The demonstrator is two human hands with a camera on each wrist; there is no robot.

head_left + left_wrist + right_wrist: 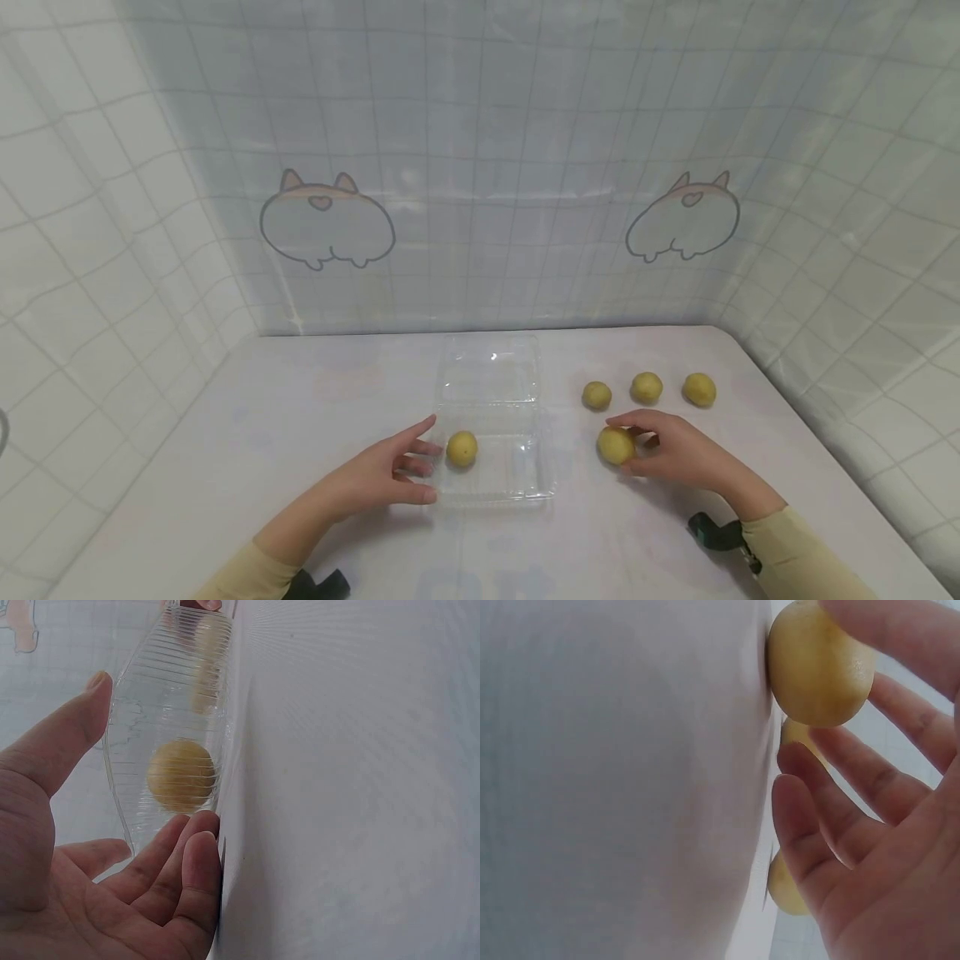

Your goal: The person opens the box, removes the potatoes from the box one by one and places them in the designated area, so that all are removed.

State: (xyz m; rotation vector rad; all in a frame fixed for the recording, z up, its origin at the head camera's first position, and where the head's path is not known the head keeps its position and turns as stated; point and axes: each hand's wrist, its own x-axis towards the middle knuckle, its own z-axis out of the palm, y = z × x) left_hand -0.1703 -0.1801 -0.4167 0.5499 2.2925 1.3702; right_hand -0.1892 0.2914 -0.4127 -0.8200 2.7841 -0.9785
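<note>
On my feed I'm seeing the right hand [675, 450] pinching a yellow fruit [615, 447] at three o'clock from the clear container [517, 467]; the left hand [375, 475] is hanging relaxed, fingers spreading at its nine o'clock side, though I can't tell whether they're touching it; a second fruit [462, 449] is sitting inside, toward nine; the lid [489, 375] is lying back at twelve; three more fruits [647, 387] are resting on the pale table [337, 383], from eleven to two o'clock beyond the pinched one.
</note>
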